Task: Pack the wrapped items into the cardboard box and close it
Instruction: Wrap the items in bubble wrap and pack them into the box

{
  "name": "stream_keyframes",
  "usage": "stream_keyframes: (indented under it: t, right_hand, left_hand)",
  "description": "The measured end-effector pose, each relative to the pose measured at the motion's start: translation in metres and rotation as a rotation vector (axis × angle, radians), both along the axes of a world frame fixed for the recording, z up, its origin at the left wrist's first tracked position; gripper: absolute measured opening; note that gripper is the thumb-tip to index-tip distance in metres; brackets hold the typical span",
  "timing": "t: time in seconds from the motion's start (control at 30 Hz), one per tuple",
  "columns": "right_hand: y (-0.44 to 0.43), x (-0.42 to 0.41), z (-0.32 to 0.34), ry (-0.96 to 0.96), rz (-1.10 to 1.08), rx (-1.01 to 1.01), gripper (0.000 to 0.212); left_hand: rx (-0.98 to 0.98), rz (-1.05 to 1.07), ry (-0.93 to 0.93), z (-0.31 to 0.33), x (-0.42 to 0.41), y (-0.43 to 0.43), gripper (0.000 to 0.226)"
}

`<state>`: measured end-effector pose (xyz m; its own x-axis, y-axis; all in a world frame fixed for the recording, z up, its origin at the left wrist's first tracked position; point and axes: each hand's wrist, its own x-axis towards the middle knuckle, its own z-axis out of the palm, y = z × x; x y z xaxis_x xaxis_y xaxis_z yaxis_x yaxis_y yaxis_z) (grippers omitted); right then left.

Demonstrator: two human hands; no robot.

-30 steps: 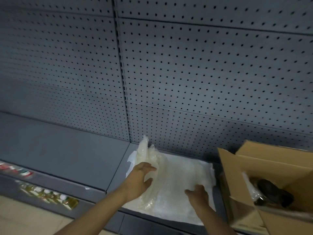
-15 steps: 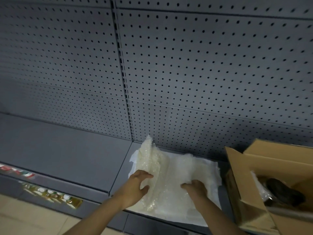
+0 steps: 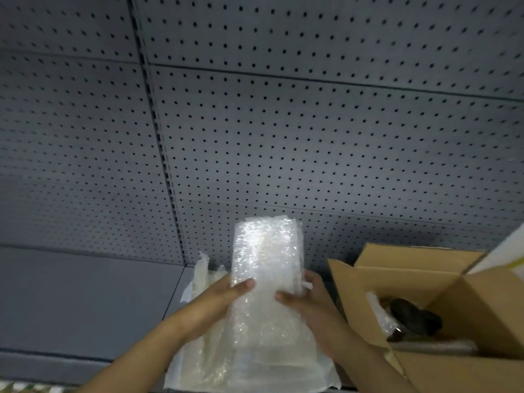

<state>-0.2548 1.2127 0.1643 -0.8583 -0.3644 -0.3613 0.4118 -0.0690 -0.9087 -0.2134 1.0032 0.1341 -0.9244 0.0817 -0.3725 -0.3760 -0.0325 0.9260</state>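
I hold a bundle of clear bubble wrap (image 3: 266, 259) upright above the grey shelf, its top edge reaching up against the pegboard. My left hand (image 3: 218, 304) grips its left side and my right hand (image 3: 306, 299) grips its right side. What is inside the wrap cannot be made out. More bubble wrap and white sheet (image 3: 249, 364) lie flat under it on the shelf. To the right stands an open cardboard box (image 3: 354, 296) with its flaps up; inside it lies a dark item (image 3: 416, 316) partly in bubble wrap.
A grey pegboard wall (image 3: 283, 137) rises right behind the shelf. The grey shelf (image 3: 85, 302) stretches to the left. A pale flap or sheet (image 3: 507, 256) shows at the right edge above the box. Small labels show at the bottom left edge.
Both hands closed on the bubble wrap and lifted it from flat on the shelf to upright. The view came closer to the shelf and box.
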Motion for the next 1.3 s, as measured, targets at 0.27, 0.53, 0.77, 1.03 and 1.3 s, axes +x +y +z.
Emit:
stream_keyframes:
  t: [0.27, 0.53, 0.77, 1.03, 1.3]
  right_hand:
    - [0.061, -0.008, 0.051, 0.134, 0.098, 0.099, 0.056]
    - [0.147, -0.011, 0.064, 0.305, -0.074, 0.047, 0.025]
    - [0.245, -0.036, 0.059, 0.349, -0.155, -0.115, 0.029]
    - [0.363, -0.109, 0.054, 0.331, -0.043, -0.188, 0.021]
    - [0.437, -0.157, 0.03, 0.652, 0.21, 0.221, 0.059]
  left_hand:
    - [0.113, -0.03, 0.182, 0.061, -0.019, 0.046, 0.035]
    - [0.276, -0.153, 0.087, 0.079, -0.043, 0.124, 0.037]
    - [0.348, -0.483, 0.022, 0.08, -0.081, 0.192, 0.049]
    - [0.697, -0.605, -0.031, 0.072, -0.133, 0.301, 0.049]
    - [0.315, -0.318, 0.002, 0.064, -0.157, 0.375, 0.02]
